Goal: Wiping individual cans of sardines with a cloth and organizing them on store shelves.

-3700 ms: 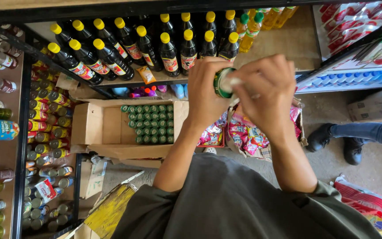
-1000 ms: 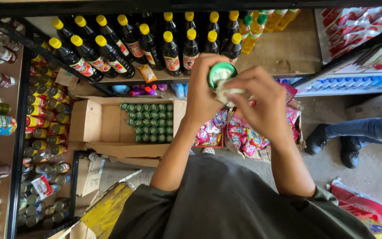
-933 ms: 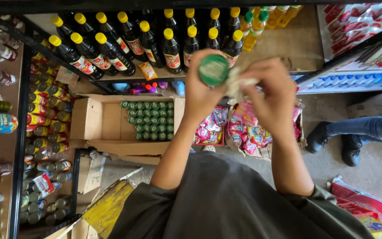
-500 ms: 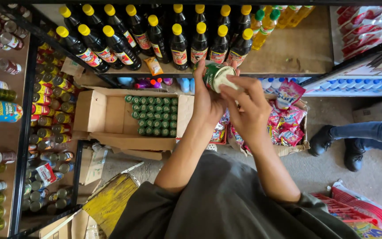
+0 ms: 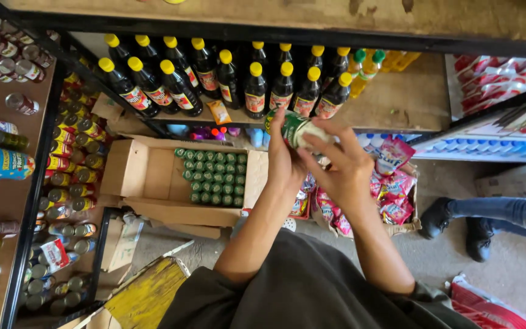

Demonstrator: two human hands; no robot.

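Both hands wrapped around green can (image 5: 296,129): left hand (image 5: 282,159) gripping its side, right hand (image 5: 343,167) fingers across top. Held near dark bottles (image 5: 257,85) on far shelf (image 5: 391,100). Open box (image 5: 147,176) of green-capped bottles lower left.

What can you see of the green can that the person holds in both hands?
The green can is a small cylinder, metal by its look, with a green label and pale markings. It lies tilted, held in the air before the shelf of dark bottles. The left hand grips it from below and the right hand covers its right end, hiding that part.
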